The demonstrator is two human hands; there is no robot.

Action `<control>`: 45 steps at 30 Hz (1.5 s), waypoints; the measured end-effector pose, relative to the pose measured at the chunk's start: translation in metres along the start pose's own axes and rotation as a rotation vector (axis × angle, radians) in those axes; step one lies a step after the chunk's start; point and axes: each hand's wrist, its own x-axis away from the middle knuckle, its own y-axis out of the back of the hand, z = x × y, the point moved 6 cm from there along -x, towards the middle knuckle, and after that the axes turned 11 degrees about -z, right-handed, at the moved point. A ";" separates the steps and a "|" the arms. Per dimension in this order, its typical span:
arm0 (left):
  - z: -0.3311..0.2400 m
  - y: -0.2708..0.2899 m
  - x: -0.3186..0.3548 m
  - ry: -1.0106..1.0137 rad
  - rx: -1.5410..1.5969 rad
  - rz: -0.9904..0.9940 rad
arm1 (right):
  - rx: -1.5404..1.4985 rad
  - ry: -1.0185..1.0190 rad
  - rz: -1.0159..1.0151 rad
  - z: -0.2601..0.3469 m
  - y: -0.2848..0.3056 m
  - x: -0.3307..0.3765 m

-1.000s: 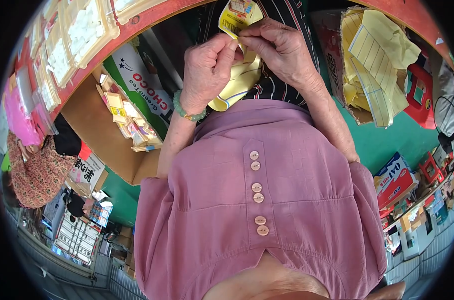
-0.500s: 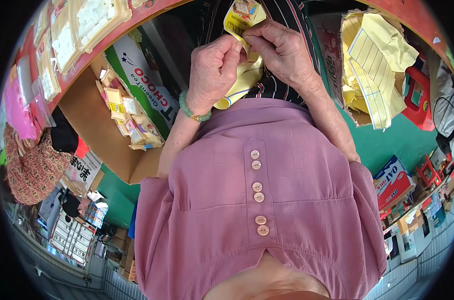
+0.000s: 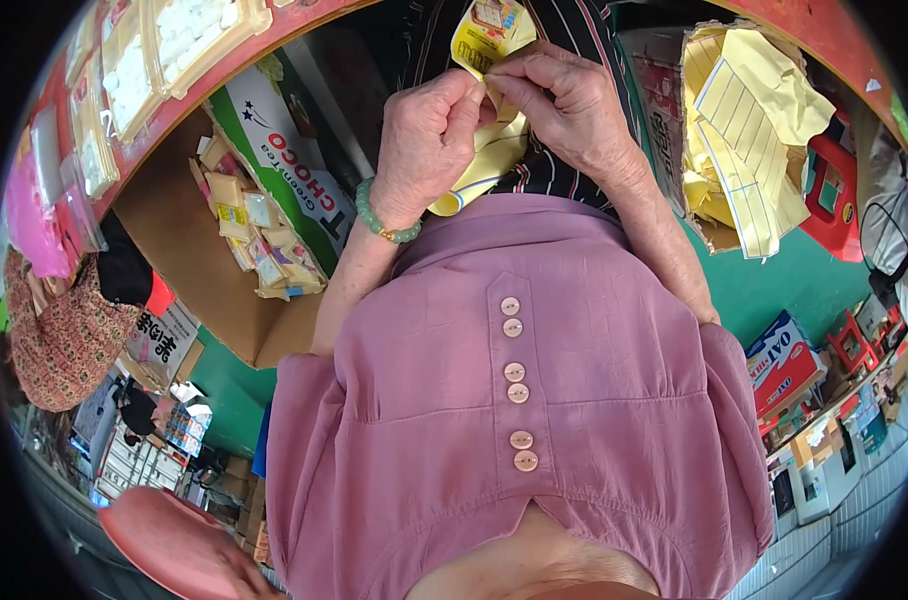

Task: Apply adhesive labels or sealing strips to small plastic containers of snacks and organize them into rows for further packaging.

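Observation:
Over my lap, my left hand (image 3: 429,150) and my right hand (image 3: 566,105) meet at a strip of yellow labels (image 3: 487,35) with a printed picture. Thumb and fingers of the left hand are closed at its left edge. Opposite, the right hand pinches it between thumb and forefinger. A pale yellow length of paper (image 3: 484,172) hangs below the fingers onto my striped trousers. What exactly sits between the fingertips is partly hidden. A green bead bracelet (image 3: 386,222) circles my left wrist.
At left, an open cardboard box (image 3: 189,285) contains several small flat packs (image 3: 249,230). Another carton (image 3: 716,240) at right overflows with crumpled yellow paper (image 3: 749,130). White-filled flat packs (image 3: 194,40) line the red table edge. Beside the right carton stands a red plastic thing (image 3: 834,185).
A smooth pinkish-red rounded shape has come into view at lower left. Both hands stay at the label strip with barely any shift.

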 end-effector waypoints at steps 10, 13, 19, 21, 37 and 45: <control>0.011 -0.004 -0.001 0.107 0.088 -0.017 | -0.019 -0.046 -0.002 -0.007 -0.002 0.000; 0.012 -0.006 -0.001 0.131 0.112 -0.014 | -0.033 -0.050 0.004 -0.013 -0.003 0.000; 0.015 -0.008 -0.003 0.194 0.142 0.020 | -0.119 -0.186 0.041 -0.025 -0.005 0.000; 0.017 -0.008 -0.002 0.207 0.159 0.020 | -0.151 -0.223 0.041 -0.028 -0.006 0.000; 0.049 -0.011 0.008 0.732 0.840 0.021 | -0.045 -0.002 0.041 -0.016 -0.014 0.006; 0.063 -0.002 0.011 0.725 0.903 -0.076 | 0.044 0.013 0.104 -0.012 -0.020 0.011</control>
